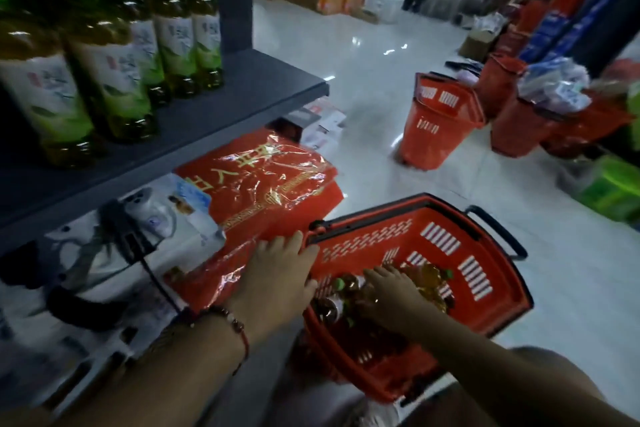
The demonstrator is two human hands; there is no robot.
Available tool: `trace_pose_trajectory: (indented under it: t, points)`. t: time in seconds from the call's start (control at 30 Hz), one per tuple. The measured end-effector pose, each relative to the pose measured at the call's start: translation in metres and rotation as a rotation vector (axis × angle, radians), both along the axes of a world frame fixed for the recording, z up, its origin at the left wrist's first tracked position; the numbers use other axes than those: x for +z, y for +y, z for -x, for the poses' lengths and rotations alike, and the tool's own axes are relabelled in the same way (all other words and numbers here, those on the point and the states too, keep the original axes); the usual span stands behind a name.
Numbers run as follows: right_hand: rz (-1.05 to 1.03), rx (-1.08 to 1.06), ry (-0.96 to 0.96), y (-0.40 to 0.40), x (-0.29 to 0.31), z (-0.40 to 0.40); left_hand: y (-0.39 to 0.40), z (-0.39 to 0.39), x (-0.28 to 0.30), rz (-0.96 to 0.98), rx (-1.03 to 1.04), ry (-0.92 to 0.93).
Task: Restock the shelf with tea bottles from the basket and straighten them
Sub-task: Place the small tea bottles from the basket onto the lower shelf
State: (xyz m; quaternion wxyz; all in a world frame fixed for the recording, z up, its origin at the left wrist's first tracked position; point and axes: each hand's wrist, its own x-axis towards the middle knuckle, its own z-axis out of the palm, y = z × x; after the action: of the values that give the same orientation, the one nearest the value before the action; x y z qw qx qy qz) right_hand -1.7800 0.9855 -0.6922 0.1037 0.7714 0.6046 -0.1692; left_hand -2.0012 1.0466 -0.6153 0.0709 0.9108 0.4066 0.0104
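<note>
A red plastic basket (485,274) stands on the floor at the lower right, with several amber tea bottles (431,279) lying inside. My right hand (391,298) reaches down into the basket, fingers curled over a bottle. My left hand (280,270) rests with straight fingers on the basket's left rim. Several green-capped tea bottles (114,55) stand upright in a row on the grey shelf (221,107) at the upper left.
A red foil package (263,184) and white bags (180,218) lie under the shelf, left of the basket. More red baskets (440,125) and piled goods stand across the white tiled aisle on the right. Boxes are stacked at the far end.
</note>
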Motion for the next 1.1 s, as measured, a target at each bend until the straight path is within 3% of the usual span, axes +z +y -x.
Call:
trace_pose_trajectory:
  t: [0.23, 0.47, 0.6, 0.83, 1.0, 1.1]
  points:
    - [0.169, -0.156, -0.034, -0.043, -0.060, -0.038, -0.011, -0.056, -0.031, 0.023, -0.165, 0.079]
    - [0.216, -0.230, -0.052, -0.020, -0.091, -0.051, -0.005, -0.095, -0.057, 0.031, -0.237, 0.120]
    - [0.240, -0.123, -0.043, -0.005, -0.113, -0.048, 0.003, -0.104, -0.074, 0.060, -0.240, 0.159]
    - [0.324, 0.191, -0.240, 0.027, -0.165, -0.051, 0.008, -0.106, -0.097, 0.104, -0.208, 0.166]
    - [0.160, 0.293, -0.342, 0.042, -0.166, -0.054, 0.014, -0.104, -0.102, 0.114, -0.212, 0.156]
    - [0.090, 0.237, -0.264, 0.049, -0.145, -0.064, 0.018, -0.103, -0.101, 0.117, -0.212, 0.153]
